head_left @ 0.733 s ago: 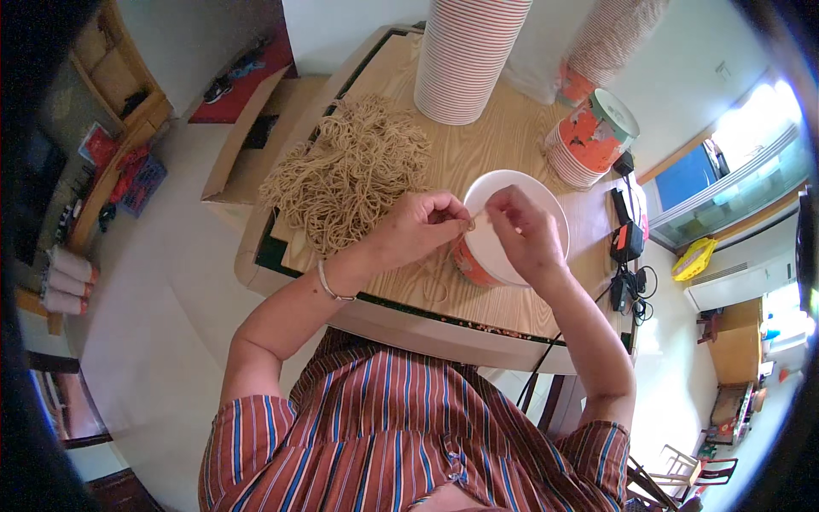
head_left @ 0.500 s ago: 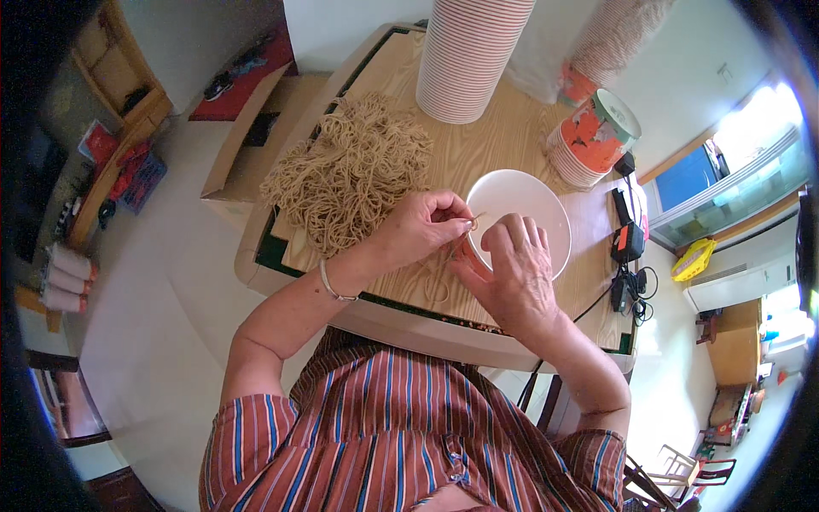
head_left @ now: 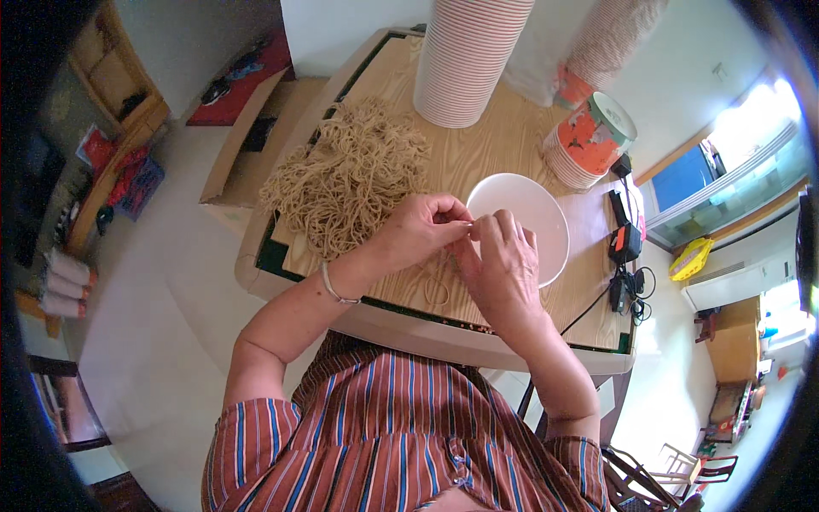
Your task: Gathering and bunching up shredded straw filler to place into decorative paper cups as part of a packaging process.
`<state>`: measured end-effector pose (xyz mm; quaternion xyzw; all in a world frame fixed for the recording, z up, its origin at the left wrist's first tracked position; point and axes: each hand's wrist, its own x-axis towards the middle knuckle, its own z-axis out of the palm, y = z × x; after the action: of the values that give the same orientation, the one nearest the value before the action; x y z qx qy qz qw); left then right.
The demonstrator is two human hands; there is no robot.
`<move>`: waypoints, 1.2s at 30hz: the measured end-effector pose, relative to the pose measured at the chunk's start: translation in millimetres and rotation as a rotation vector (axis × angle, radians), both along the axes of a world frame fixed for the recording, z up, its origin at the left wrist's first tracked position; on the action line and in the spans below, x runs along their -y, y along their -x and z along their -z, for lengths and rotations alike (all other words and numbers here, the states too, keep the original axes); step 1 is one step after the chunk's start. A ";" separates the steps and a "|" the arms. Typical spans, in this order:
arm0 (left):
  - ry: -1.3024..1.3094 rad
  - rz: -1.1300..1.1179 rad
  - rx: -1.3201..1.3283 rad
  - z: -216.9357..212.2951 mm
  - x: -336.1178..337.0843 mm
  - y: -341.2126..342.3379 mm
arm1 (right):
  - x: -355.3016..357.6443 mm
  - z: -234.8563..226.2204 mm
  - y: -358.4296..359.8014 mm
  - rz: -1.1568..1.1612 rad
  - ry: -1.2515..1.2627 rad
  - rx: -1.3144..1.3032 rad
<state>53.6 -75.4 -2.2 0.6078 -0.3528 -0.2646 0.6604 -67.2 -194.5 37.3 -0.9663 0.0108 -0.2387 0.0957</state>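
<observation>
Left hand (head_left: 418, 229): pinching a rubber band (head_left: 437, 286), grip closed.
Right hand (head_left: 499, 260): pinching it too.
Rubber band: seeming light, stretchy; gripping its loop ends.

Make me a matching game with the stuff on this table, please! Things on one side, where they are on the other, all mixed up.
Things:
1. white bowl
2. heap of tan rubber bands
3. tall stack of striped paper cups
4. black charger with cable

Places:
A. at the far edge of the table, standing upright
B. by the right edge of the table, beyond the bowl
C. just behind the right hand
D. left of the left hand, spread on the wood

Pairs: 1-C, 2-D, 3-A, 4-B
</observation>
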 end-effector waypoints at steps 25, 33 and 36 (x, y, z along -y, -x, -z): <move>0.000 0.000 -0.025 -4.0 0.7 1.1 | -29.0 -14.0 35.1 -0.123 0.248 -0.640; 0.006 0.006 -0.009 -0.5 0.1 -0.4 | -27.0 28.6 31.5 0.026 0.142 -0.325; 0.003 0.017 -0.001 -3.0 -0.3 0.3 | -20.9 30.6 34.1 -0.063 0.153 -0.194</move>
<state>53.4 -75.0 0.8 0.6038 -0.3580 -0.2701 0.6591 -101.3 -173.5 6.7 -0.9892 -0.0286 -0.1411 0.0276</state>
